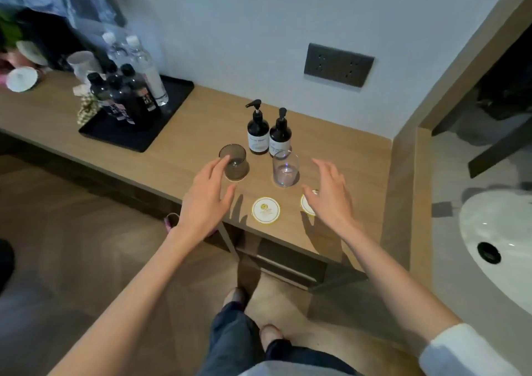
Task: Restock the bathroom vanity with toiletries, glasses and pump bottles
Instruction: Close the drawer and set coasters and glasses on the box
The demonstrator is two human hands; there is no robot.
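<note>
Two dark pump bottles (258, 133) (280, 136) stand side by side on the wooden counter (201, 119) near the wall. In front of them stand a smoked glass (233, 162) on the left and a clear glass (286, 168) on the right. A round white coaster (265, 210) lies near the front edge; a second coaster (305, 203) is partly hidden under my right hand. My left hand (204, 200) hovers open with its fingertips beside the smoked glass. My right hand (328, 195) is open just right of the clear glass, holding nothing.
A black tray (100, 130) at the counter's left carries several dark and clear water bottles. White cups (21, 79) lie further left. A dark socket plate (338, 65) is on the wall. A white sink (495, 249) sits lower right beyond a wooden partition.
</note>
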